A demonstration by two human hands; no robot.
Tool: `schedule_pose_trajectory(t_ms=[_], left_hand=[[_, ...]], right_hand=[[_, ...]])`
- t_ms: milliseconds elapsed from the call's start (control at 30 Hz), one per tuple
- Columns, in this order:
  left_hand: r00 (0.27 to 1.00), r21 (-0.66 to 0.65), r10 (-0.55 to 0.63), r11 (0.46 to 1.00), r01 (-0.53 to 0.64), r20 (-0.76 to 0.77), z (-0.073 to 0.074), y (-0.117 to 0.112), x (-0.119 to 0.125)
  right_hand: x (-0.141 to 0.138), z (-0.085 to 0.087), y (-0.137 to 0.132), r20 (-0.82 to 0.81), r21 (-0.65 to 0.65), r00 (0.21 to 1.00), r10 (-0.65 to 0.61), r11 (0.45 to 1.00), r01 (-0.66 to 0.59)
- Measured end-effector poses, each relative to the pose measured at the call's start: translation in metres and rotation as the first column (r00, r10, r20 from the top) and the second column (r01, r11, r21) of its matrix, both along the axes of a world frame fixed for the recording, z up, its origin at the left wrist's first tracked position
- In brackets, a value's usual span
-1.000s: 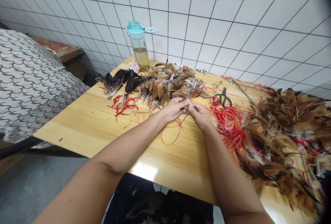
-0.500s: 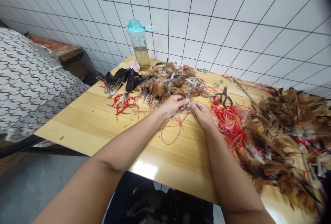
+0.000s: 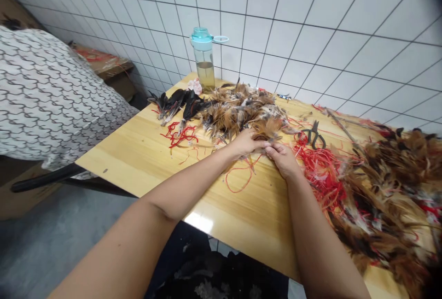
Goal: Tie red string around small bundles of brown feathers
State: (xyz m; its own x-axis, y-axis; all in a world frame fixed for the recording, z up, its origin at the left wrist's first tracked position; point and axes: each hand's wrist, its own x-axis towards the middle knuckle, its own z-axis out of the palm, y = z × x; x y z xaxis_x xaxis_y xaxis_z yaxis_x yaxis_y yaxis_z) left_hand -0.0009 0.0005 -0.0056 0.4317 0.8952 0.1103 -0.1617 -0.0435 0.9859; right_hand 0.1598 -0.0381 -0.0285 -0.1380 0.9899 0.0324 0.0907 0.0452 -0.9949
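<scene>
Left hand (image 3: 246, 144) and right hand (image 3: 283, 158), fingertips closed, apparently on feather tuft (image 3: 267, 128), fuller-looking than before.

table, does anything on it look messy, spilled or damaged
Nothing clearly looks spilled or damaged. The untidiest spot is the red string beside the right hand: it lies in a loose tangle up against the handles of the scissors, where it might snag. The bottle stands upright with its lid on.

two hands (image 3: 246, 144) (image 3: 284, 158), one bottle (image 3: 205, 61)
</scene>
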Motion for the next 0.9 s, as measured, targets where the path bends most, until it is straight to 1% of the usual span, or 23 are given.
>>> schedule_pose_trajectory(t_ms=[100, 200, 300, 433, 533, 633, 700, 767, 833, 900], left_hand=[[0.997, -0.059, -0.048, 0.997, 0.052, 0.054, -0.004, 0.0, 0.001], [0.992, -0.098, -0.073, 0.992, 0.083, 0.102, -0.006, 0.0, 0.002], [0.99, -0.09, -0.067, 0.993, 0.079, 0.121, -0.006, 0.001, 0.003], [0.991, -0.09, -0.062, 0.993, 0.072, 0.117, -0.007, 0.003, 0.003], [0.989, -0.094, -0.061, 0.993, 0.074, 0.133, -0.009, 0.005, 0.003], [0.99, -0.038, -0.042, 0.998, 0.048, 0.136, -0.009, 0.005, 0.005], [0.995, 0.006, -0.035, 0.999, 0.034, 0.096, -0.007, 0.005, 0.006], [1.0, 0.051, -0.015, 0.999, 0.016, -0.009, 0.0, 0.006, 0.005], [0.988, 0.124, 0.049, 0.992, -0.031, -0.145, 0.011, 0.008, -0.002], [0.954, 0.249, 0.153, 0.965, -0.087, -0.257, 0.027, 0.009, -0.017]], right_hand=[[0.0, -0.001, 0.0, 0.014, 0.013, 1.0, 0.0, 1.0, 0.0], [0.001, -0.004, 0.002, 0.07, 0.024, 0.998, -0.001, 1.0, -0.001], [0.001, -0.008, 0.004, 0.109, 0.035, 0.994, -0.023, 0.999, 0.019], [0.001, -0.015, 0.009, 0.097, 0.032, 0.994, -0.059, 0.998, 0.056], [-0.001, -0.016, 0.012, 0.09, 0.064, 0.993, -0.077, 0.995, 0.071], [-0.003, -0.015, 0.014, 0.076, 0.096, 0.993, -0.092, 0.992, 0.084], [-0.004, -0.013, 0.013, 0.062, 0.111, 0.993, -0.097, 0.99, 0.089], [-0.005, -0.011, 0.011, 0.037, 0.123, 0.994, -0.098, 0.988, 0.093], [-0.005, -0.009, 0.009, -0.004, 0.12, 0.994, -0.11, 0.987, 0.11], [-0.004, -0.007, 0.007, -0.054, 0.09, 0.987, -0.151, 0.984, 0.156]])
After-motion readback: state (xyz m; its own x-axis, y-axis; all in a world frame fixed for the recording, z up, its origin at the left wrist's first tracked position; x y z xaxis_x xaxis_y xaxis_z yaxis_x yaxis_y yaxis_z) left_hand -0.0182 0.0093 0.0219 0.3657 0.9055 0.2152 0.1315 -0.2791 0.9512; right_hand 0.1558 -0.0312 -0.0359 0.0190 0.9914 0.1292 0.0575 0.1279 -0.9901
